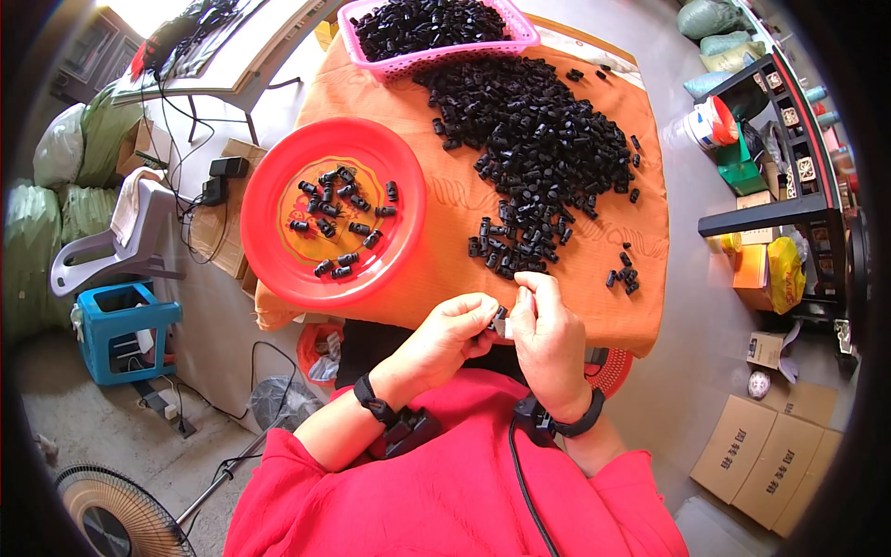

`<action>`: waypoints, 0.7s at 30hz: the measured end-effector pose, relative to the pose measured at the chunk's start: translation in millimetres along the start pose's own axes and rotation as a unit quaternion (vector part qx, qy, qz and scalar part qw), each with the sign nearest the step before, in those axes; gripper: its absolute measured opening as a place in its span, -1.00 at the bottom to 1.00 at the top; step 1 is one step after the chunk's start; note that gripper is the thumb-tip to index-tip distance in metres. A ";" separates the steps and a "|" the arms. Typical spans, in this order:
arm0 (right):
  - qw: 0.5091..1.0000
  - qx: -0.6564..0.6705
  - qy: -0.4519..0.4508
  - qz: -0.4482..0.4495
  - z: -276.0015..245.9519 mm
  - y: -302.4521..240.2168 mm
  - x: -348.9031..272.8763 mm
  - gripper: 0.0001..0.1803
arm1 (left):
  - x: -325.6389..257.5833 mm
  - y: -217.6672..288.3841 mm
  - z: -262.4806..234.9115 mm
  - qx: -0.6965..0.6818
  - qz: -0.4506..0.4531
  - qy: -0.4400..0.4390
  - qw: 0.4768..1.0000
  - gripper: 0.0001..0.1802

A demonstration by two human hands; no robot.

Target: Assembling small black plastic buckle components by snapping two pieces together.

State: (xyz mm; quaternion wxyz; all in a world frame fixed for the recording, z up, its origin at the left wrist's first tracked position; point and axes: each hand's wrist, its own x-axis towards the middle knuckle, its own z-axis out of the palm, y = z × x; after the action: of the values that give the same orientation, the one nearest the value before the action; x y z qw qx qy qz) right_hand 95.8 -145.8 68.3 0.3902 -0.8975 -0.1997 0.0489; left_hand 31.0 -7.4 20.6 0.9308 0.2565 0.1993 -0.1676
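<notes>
My left hand (pixel 452 332) pinches a small black plastic cord lock (pixel 499 316) between thumb and fingers, just past the table's near edge. Close against it, my right hand (pixel 546 336) is closed with thumb and forefinger together; what it grips is hidden, though something whitish shows between the hands. Beyond them a large heap of black cord locks (pixel 548 148) spreads over the orange cloth (pixel 445 223). To the left lies a round red plate (pixel 264 227) with several cord locks scattered on its yellow centre.
A pink basket (pixel 445 61) full of black pieces stands at the far edge. Several loose pieces (pixel 624 276) lie to the right. Left of the table are a blue stool (pixel 121 325), a grey chair (pixel 139 232) and a fan (pixel 111 520); cardboard boxes (pixel 761 455) and a dark shelf (pixel 770 218) are right.
</notes>
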 end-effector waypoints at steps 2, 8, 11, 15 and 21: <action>1.000 -0.010 -0.004 -0.003 -0.3 -0.9 0.2 -0.81 | 0.7 -0.4 -2.6 0.012 0.004 -0.010 1.000 -0.80; 0.999 0.021 -0.009 0.032 2.9 1.6 -2.8 -0.81 | -0.6 -2.3 -6.4 0.030 0.019 -0.014 0.999 -0.80; 0.995 0.067 0.063 0.035 -4.8 8.4 0.8 -0.83 | -7.6 0.0 2.2 0.039 0.010 0.002 0.999 -0.80; 0.993 0.105 0.053 0.019 -11.4 5.9 1.9 -0.85 | -5.6 0.4 -5.7 0.006 -0.005 -0.018 1.000 -0.79; 0.995 0.086 -0.030 0.028 -9.5 3.9 -1.8 -0.85 | -4.6 3.3 1.1 -0.026 -0.017 -0.010 0.999 -0.78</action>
State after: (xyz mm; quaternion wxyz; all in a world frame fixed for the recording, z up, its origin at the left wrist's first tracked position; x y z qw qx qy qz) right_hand 97.7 -155.4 72.0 0.4586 -0.8638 -0.1810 0.1043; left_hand 28.6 -4.4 25.0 0.9360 0.2271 0.1987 -0.1810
